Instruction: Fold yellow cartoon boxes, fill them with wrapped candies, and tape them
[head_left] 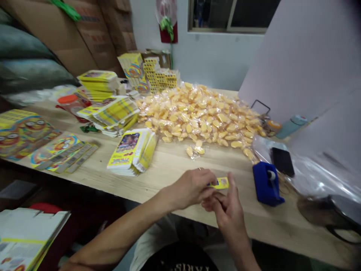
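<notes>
Both hands meet over the table's front edge around a small yellow box [222, 183]. My left hand [196, 185], with a ring on one finger, is closed on the box's left end. My right hand [227, 207] is at the box's right end, its thumb or a finger upright beside it and the other fingers curled below. Behind the hands, a large heap of wrapped yellow pieces [197, 113] covers the back of the table, with a few pieces [199, 147] lying in front of it. A stack of flat yellow cartons [126, 150] lies to the left.
A blue tape dispenser [265, 184], a black phone [282, 162], a dark jug [324, 212] and a light blue bottle [291, 127] stand or lie at the right. Further carton stacks [113, 113], a red-lidded jar [70, 103] and printed display boxes [25, 133] are at the left.
</notes>
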Demonstrator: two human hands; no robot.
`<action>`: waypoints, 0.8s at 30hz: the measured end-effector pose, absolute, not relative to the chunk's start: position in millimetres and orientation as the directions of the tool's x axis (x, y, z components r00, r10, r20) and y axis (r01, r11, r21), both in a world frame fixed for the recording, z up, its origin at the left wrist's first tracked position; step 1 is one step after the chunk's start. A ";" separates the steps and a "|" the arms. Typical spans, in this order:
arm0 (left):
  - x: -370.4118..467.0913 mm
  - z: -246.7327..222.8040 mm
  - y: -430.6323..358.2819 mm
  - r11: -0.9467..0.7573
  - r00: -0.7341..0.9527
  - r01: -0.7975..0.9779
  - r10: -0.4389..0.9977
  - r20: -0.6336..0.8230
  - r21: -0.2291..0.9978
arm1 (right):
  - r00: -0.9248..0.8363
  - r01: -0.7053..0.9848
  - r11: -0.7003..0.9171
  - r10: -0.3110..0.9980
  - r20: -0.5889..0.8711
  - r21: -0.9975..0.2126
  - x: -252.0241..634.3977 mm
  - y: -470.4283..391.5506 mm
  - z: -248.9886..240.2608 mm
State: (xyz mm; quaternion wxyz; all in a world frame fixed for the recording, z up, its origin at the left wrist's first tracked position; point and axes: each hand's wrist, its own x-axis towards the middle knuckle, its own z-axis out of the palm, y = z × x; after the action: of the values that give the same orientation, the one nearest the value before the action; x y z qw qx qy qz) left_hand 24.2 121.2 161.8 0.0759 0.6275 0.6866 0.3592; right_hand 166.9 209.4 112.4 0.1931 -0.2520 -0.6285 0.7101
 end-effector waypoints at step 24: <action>-97.5 5.7 34.9 0.775 -0.957 0.279 0.271 0.100 0.567 | -0.989 -0.151 0.987 -0.150 0.016 -0.053 -236.3 199.6 123.8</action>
State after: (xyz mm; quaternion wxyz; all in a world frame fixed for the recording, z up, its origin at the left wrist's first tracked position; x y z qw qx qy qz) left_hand -97.5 34.9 5.7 -0.0061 0.1460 0.9422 0.3016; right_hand -236.3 199.6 123.8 0.0058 0.0755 -0.9968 0.0271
